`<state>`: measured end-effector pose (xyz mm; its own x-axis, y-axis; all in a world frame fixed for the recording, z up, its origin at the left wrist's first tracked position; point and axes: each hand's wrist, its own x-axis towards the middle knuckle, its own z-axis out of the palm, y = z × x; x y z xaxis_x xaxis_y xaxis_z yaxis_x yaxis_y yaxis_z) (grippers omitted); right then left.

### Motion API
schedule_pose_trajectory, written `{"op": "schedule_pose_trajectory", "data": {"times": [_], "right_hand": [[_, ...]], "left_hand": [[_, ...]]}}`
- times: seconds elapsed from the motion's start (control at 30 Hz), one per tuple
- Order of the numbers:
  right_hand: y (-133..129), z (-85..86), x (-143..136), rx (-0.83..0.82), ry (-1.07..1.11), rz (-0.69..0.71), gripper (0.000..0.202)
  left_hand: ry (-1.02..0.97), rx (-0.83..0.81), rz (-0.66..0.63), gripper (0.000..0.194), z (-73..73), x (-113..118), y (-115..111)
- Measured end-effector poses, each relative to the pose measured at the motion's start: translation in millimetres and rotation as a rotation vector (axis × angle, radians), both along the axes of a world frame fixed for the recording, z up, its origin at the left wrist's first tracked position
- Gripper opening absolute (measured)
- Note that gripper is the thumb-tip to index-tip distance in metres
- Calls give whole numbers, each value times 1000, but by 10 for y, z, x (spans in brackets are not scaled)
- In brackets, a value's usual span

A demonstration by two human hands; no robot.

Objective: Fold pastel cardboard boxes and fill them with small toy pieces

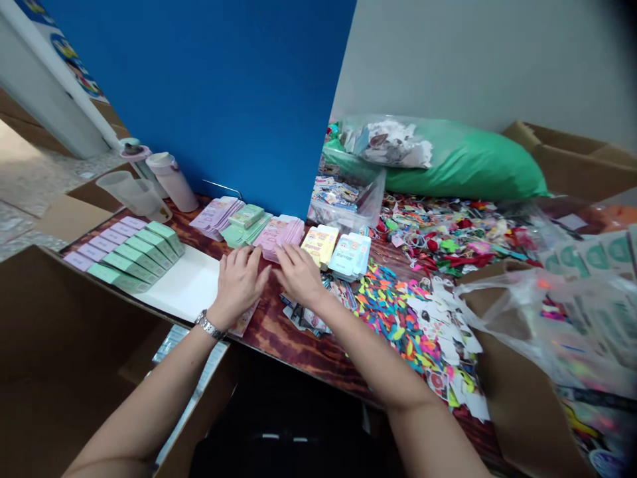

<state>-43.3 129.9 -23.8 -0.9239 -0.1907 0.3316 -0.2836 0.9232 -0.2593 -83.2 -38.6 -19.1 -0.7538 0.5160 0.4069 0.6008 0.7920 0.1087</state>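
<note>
My left hand [240,279] reaches to the front of the flat cartons, fingers stretched forward and thumb pointing toward the other hand. A metal-banded watch [209,325] is on that wrist. My right hand [301,273] is beside it, its fingers extended at the near edge of the pink carton stack [279,232]. No object shows in either hand. Left of the pink stack are green cartons [246,224] and purple cartons [216,216]. Yellow cartons [319,245] and blue cartons [350,255] sit to the right.
Rows of folded green boxes [142,252] and purple boxes [107,241] stand at the left on a white sheet [192,285]. Behind are plastic cups [144,199] and a pink bottle [172,182]. Colourful balloons [388,305], cards [440,315] and a cardboard box [522,385] occupy the right.
</note>
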Motion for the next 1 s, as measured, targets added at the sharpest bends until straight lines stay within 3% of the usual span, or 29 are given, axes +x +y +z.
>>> {"op": "schedule_pose_trajectory", "data": {"times": [0.13, 0.27, 0.4, 0.6, 0.7, 0.77, 0.83, 0.9, 1.0], "right_hand": [[-119, -67, -715, 141, -232, -70, 71], [-106, -176, -866, 219, -302, -122, 66], [-30, -175, -692, 272, -241, -123, 53], [-4, -23, -545, 348, -186, -112, 35], [30, 74, -456, 363, -183, -113, 31], [74, 132, -316, 354, -97, -102, 34], [116, 163, -110, 348, 115, -21, 34], [138, 153, 128, 345, 372, 147, 29], [121, 61, 458, 326, 591, 412, 19]], "left_hand": [[-16, 62, 13, 57, -114, 116, -109], [-50, 95, -4, 55, -209, 197, -228], [-95, 169, -42, 55, -222, 192, -246], [-231, 363, -56, 53, -128, 122, -125], [-416, 571, 4, 53, -68, 85, -72], [-609, 810, 59, 56, -13, 84, -38], [-862, 1103, 82, 62, 62, 117, 5], [-1118, 1332, 34, 63, 147, 179, 62], [-1316, 1430, -53, 58, 247, 290, 168]]}}
